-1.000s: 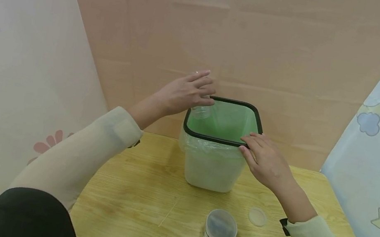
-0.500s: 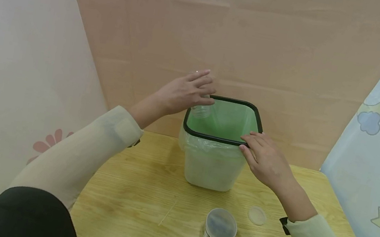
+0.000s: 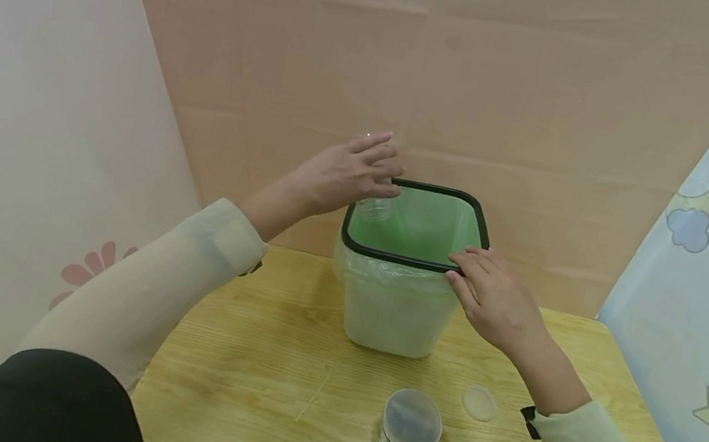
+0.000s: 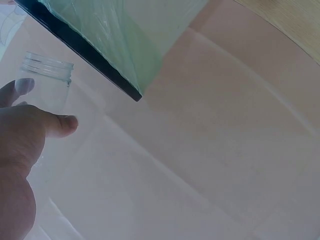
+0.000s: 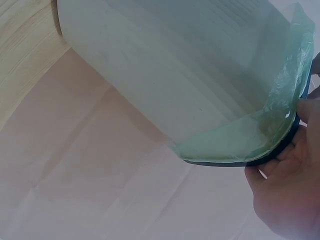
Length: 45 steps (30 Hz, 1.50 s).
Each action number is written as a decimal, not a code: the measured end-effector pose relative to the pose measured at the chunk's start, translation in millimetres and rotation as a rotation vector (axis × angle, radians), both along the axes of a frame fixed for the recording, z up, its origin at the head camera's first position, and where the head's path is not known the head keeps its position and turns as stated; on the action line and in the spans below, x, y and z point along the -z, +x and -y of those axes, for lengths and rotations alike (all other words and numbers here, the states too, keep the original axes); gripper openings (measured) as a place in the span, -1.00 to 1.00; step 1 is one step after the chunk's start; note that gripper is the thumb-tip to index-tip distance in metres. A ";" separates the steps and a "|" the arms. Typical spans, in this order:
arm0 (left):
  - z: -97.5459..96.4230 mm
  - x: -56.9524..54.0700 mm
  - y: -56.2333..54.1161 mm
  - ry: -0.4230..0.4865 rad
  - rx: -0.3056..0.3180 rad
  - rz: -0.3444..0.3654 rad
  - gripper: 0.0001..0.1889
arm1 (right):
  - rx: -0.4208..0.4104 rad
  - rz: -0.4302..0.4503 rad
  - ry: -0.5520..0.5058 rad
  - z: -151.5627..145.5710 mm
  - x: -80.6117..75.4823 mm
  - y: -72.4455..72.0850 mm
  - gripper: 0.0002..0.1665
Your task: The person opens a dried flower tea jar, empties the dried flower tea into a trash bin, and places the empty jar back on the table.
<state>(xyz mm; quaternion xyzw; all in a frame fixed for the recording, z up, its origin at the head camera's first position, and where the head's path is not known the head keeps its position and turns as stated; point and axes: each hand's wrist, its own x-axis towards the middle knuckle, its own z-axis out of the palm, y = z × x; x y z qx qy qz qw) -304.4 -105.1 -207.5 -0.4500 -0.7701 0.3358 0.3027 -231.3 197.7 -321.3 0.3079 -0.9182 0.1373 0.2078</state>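
Note:
A white bin (image 3: 394,318) with a black rim and a green liner bag (image 3: 435,219) stands at the back of the table. My left hand (image 3: 343,180) grips a clear jar (image 3: 375,210) above the bin's left rim, its threaded mouth tipped down toward the bin. In the left wrist view thumb and fingers lie round the jar (image 4: 47,80), which looks see-through with no contents showing. My right hand (image 3: 502,304) holds the bin's front right corner. The right wrist view shows that hand (image 5: 287,187) with thumb and fingers either side of the black rim.
On the wooden table (image 3: 228,387), a round tin (image 3: 411,428) with a translucent lid stands in front of the bin. A clear flat disc (image 3: 480,402) lies right of it, a thin pale strip (image 3: 313,395) to its left. Fabric walls close in the back and sides.

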 end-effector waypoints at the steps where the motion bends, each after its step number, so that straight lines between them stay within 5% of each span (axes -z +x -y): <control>1: -0.3 0.2 -0.1 0.001 0.001 -0.001 -0.34 | 0.001 0.001 -0.001 0.1 -0.1 0.1 -0.55; 24: -6.1 0.3 3.0 -0.027 -0.021 0.001 -0.32 | 0.000 0.007 -0.006 -0.9 0.5 -1.0 -0.56; 36: -2.1 0.2 3.7 0.243 0.038 0.057 -0.47 | 0.013 0.022 -0.012 -3.2 -0.1 -0.1 -0.55; 45: 3.5 1.0 7.1 0.319 -0.092 0.185 -0.46 | 0.008 0.005 -0.006 -4.5 0.2 -1.3 -0.55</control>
